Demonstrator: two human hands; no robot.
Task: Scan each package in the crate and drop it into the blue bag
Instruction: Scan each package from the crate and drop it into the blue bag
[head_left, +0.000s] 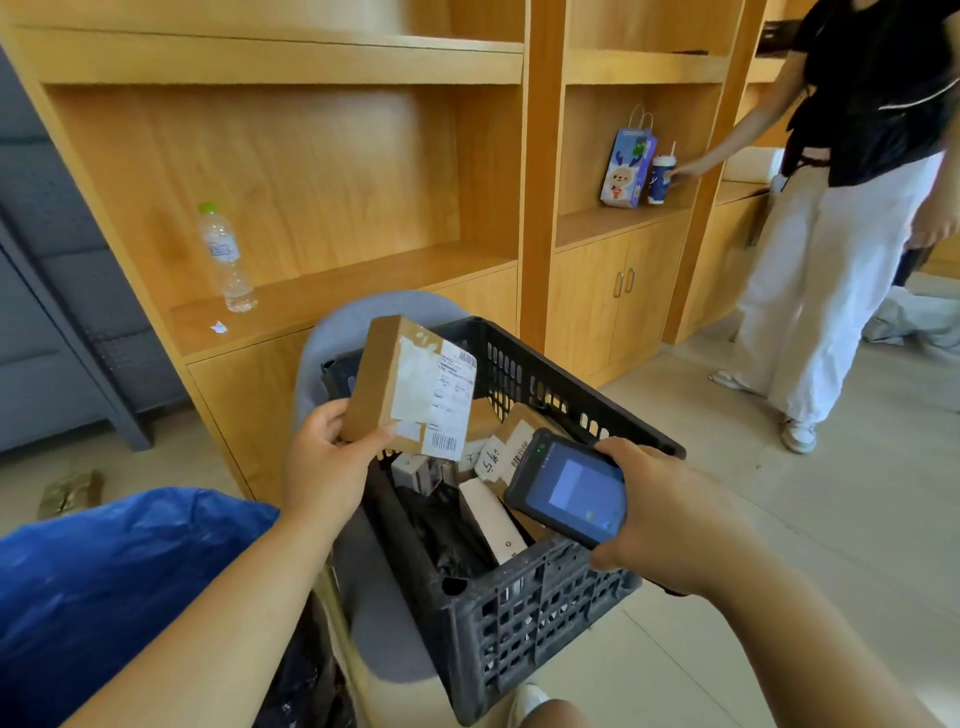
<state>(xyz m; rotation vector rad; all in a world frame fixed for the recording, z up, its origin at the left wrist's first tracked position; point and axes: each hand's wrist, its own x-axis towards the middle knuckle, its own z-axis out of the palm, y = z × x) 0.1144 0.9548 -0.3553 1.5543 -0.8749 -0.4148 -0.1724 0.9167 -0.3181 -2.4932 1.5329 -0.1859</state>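
L fingers (383, 434) pinch cardboard pkg (410, 387); R fingers (618, 451) wrap handheld scanner (569, 488).
L hand (324, 467) grips pkg's lower corner, label side toward camera, held above black crate (519, 618). R hand (660, 514) holds scanner, screen lit, at 4 o'clock of pkg, over crate. More pkgs (511, 441) lie inside crate. Blue bag (130, 561) at 8 o'clock of crate, just beside it.

The left hand (322, 467) and right hand (660, 514) are bare; the left forearm (208, 597) and right forearm (779, 613) are likewise uncovered to the frame's edge
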